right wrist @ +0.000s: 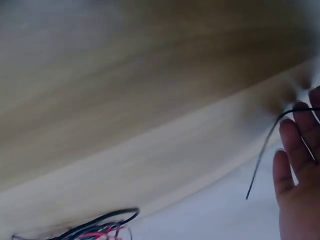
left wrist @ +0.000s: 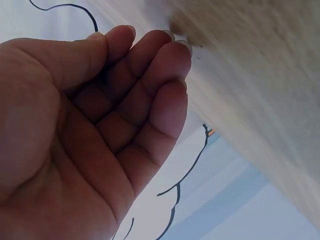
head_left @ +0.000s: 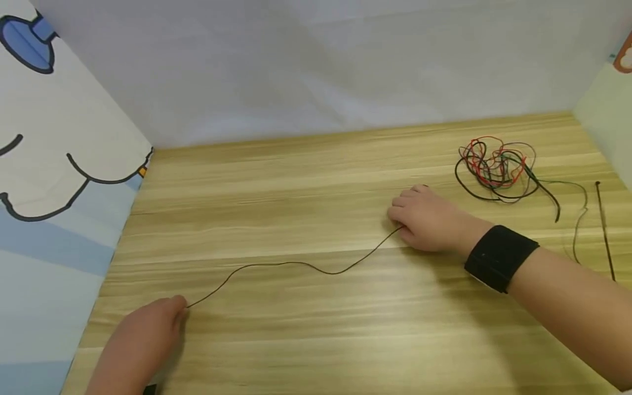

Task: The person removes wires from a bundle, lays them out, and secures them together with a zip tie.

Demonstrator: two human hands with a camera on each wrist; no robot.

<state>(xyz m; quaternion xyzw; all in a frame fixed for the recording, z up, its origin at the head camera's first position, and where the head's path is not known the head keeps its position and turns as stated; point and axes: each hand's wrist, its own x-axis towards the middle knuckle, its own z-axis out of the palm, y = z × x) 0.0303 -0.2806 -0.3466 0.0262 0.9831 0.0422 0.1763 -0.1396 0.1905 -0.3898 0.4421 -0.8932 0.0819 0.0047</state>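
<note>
A thin dark cord [head_left: 296, 263] lies in a wavy line across the wooden table between both hands. At the lower left, my left hand [head_left: 140, 337] pinches one end of it. The left wrist view shows thumb and index fingertip meeting on the cord [left wrist: 75, 5], the other fingers loosely bent. My right hand [head_left: 427, 219] holds the cord near its other end, close to the table. In the right wrist view a short tail of cord [right wrist: 260, 157] hangs past the fingers; the right thumb is out of that view.
A tangle of black, red and green cords [head_left: 491, 180] lies at the back right, beyond the right hand. A thin green strand [head_left: 586, 206] trails from it. A straight dark cord [head_left: 603, 230] lies near the right edge. Walls [head_left: 316, 82] stand behind and on both sides.
</note>
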